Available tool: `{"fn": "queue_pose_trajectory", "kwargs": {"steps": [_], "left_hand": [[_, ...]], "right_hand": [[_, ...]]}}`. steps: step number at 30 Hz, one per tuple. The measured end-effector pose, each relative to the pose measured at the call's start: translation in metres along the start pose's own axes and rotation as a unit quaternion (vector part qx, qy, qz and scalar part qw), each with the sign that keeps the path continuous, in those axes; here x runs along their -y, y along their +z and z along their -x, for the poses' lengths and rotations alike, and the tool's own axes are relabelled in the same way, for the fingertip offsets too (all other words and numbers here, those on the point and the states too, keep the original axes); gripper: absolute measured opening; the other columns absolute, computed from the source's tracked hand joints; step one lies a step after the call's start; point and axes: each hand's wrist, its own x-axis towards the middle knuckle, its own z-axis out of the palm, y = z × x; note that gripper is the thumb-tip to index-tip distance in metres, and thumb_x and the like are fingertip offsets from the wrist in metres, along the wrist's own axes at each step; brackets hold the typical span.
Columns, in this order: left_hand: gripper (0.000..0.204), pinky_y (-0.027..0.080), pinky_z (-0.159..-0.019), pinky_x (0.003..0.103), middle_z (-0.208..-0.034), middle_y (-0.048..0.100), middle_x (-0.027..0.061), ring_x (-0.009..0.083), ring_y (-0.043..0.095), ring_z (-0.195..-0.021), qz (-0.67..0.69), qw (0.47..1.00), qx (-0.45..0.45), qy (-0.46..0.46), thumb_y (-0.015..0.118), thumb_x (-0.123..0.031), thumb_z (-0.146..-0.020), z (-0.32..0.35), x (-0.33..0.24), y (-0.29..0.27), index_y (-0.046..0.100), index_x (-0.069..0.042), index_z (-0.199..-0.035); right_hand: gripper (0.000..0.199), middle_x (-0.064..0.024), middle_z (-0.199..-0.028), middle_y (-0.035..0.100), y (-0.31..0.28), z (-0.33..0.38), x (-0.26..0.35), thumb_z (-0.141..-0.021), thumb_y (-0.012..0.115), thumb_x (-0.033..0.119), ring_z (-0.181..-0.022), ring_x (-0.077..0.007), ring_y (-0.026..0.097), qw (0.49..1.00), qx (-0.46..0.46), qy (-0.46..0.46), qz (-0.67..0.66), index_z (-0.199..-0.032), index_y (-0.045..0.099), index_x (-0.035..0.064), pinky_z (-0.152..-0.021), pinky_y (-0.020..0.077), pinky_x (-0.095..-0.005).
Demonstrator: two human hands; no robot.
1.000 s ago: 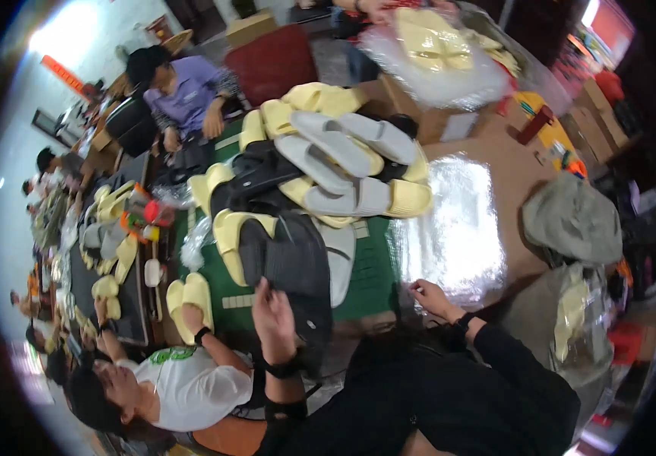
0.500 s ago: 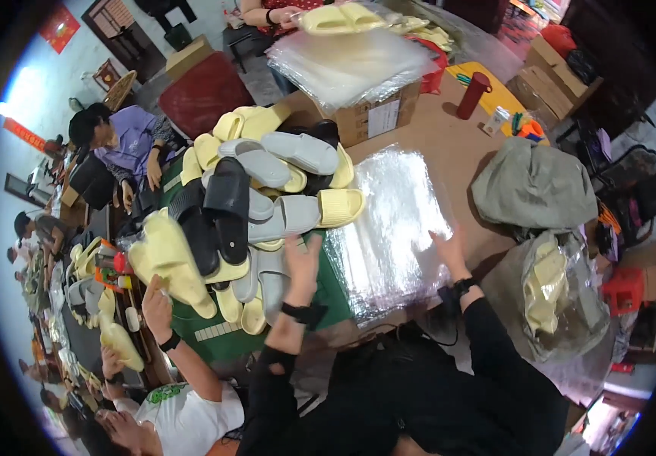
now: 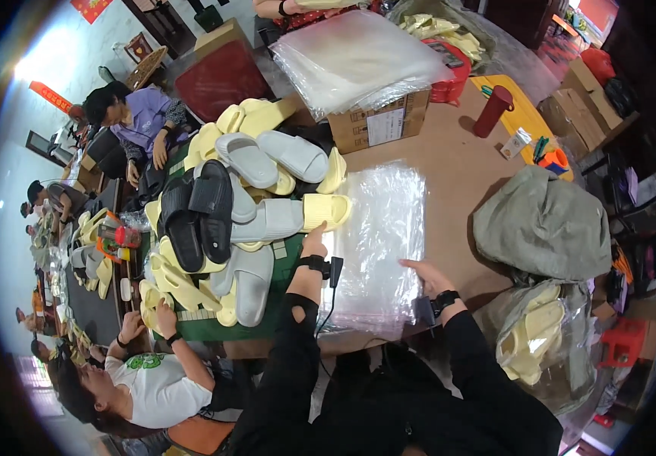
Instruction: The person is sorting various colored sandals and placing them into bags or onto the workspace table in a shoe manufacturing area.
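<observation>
A stack of clear plastic bags [image 3: 381, 228] lies flat and shiny on the brown table in front of me. My left hand [image 3: 313, 245] is at the stack's left edge, its fingers stretched toward a ribbed yellow slipper [image 3: 326, 210] that slightly overlaps the bags. Along the right edge of the stack rests my right hand [image 3: 429, 278], fingers extended and lying on the plastic. Neither hand visibly grips anything. Beside my left hand is a heap of slippers, with grey ones [image 3: 252, 283] and black ones [image 3: 211, 199] among the yellow.
A cardboard box [image 3: 381, 125] bearing more clear bags [image 3: 358, 61] stands beyond the stack. To the right are a grey-green sack [image 3: 542, 224], a plastic bag of yellow slippers [image 3: 533, 334] and a dark red bottle [image 3: 493, 112]. At left a co-worker in white [image 3: 157, 391] handles a yellow slipper.
My right hand has moved inward with the right edge of the bags, and the stack looks narrower. My left hand has shifted up toward the yellow slipper. The co-worker's slipper is lower.
</observation>
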Motion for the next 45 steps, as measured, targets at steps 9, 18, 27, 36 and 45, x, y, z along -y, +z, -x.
{"fn": "queue_pose_trajectory", "kwargs": {"steps": [9, 18, 27, 36, 45], "left_hand": [[0.032, 0.042, -0.08, 0.033, -0.106, 0.052, 0.0075, 0.0214, 0.048, -0.099, 0.368, 0.926, 0.087, -0.009, 0.055, -0.029, -0.085, 0.026, -0.032, 0.006, 0.048, -0.007, -0.107], [0.034, 0.05, -0.066, 0.035, -0.098, 0.055, 0.0101, 0.0236, 0.057, -0.083, 0.388, 0.899, -0.176, 0.097, 0.062, -0.002, -0.076, 0.023, -0.014, 0.029, 0.045, 0.0, -0.106], [0.042, 0.042, -0.056, 0.032, -0.092, 0.051, 0.0065, 0.0198, 0.052, -0.073, 0.314, 0.913, -0.212, 0.149, 0.064, -0.007, -0.076, -0.01, 0.016, -0.011, 0.037, -0.009, -0.109], [0.049, 0.038, -0.084, 0.03, -0.107, 0.046, 0.0088, 0.0179, 0.044, -0.096, 0.035, 0.952, -0.135, 0.274, 0.056, -0.012, -0.082, 0.034, 0.021, -0.037, 0.034, -0.005, -0.125], [0.055, 0.019, -0.098, 0.053, -0.125, 0.033, 0.0201, 0.0392, 0.029, -0.117, -0.4, 0.79, -0.182, 0.428, 0.06, -0.02, -0.073, 0.185, -0.015, -0.162, 0.04, -0.012, -0.124]], "right_hand": [[0.038, -0.0131, -0.08, 0.06, -0.073, -0.029, -0.017, -0.06, 0.064, 0.005, -0.065, -0.0219, 0.058, 0.983, -0.084, -0.159, 0.025, -0.093, 0.055, -0.0104, -0.057, 0.0461, -0.0331], [0.088, -0.0207, -0.129, 0.037, -0.088, 0.012, 0.024, -0.06, 0.072, 0.035, -0.12, -0.0343, 0.034, 0.682, -0.457, -0.169, 0.545, -0.129, 0.029, 0.0025, -0.096, 0.0295, -0.0455], [0.06, -0.0204, -0.116, 0.048, 0.06, 0.005, 0.054, -0.067, 0.066, 0.028, -0.107, -0.0348, 0.045, 0.776, -0.258, -0.396, 0.418, -0.116, 0.046, 0.0016, -0.089, 0.0359, -0.0426], [0.058, -0.0164, -0.117, 0.046, 0.193, -0.125, 0.132, -0.08, 0.058, 0.027, -0.103, -0.0271, 0.048, 0.997, 0.039, -0.018, 0.072, -0.127, 0.034, 0.0047, -0.086, 0.038, -0.0414], [0.065, -0.0118, -0.134, 0.031, 0.174, -0.206, 0.155, -0.08, 0.051, 0.004, -0.12, -0.0245, 0.034, 0.867, 0.038, -0.483, 0.119, -0.137, 0.02, 0.0088, -0.098, 0.0286, -0.0314]]}}
